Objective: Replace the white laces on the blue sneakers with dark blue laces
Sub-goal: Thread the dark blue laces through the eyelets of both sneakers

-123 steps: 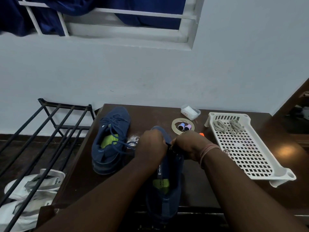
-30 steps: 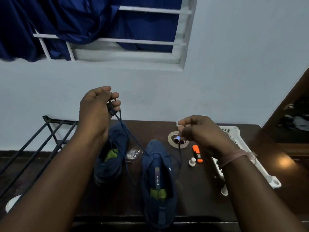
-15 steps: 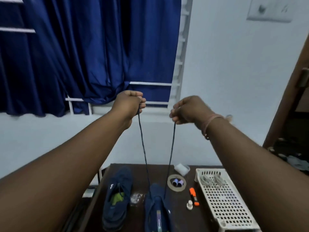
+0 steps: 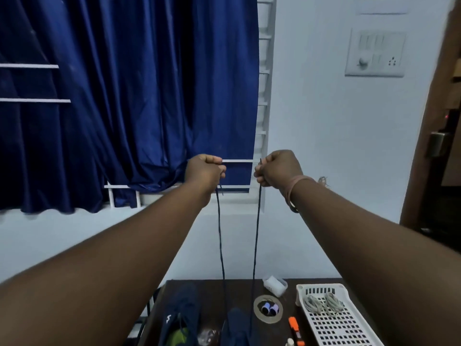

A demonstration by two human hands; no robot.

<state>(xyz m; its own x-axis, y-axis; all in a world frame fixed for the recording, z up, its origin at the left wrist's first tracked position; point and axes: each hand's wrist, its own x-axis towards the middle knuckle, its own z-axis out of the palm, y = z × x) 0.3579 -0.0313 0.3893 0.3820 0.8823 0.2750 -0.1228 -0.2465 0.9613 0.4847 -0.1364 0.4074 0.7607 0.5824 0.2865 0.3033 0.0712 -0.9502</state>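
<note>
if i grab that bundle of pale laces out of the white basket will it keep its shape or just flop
Probably flop: the pale laces lie in loose, uneven loops in the white basket, like soft cord. They look thin, so likely very light. Loops may snag or trail as you lift, much as the dark blue lace hangs limp from both hands.

The room is dim with a cold bluish cast. The dark table (image 4: pixel 311 285) and shoes (image 4: pixel 182 318) lose detail in shadow. Straight lines bow toward the edges; nearest forearms look soft.
</note>
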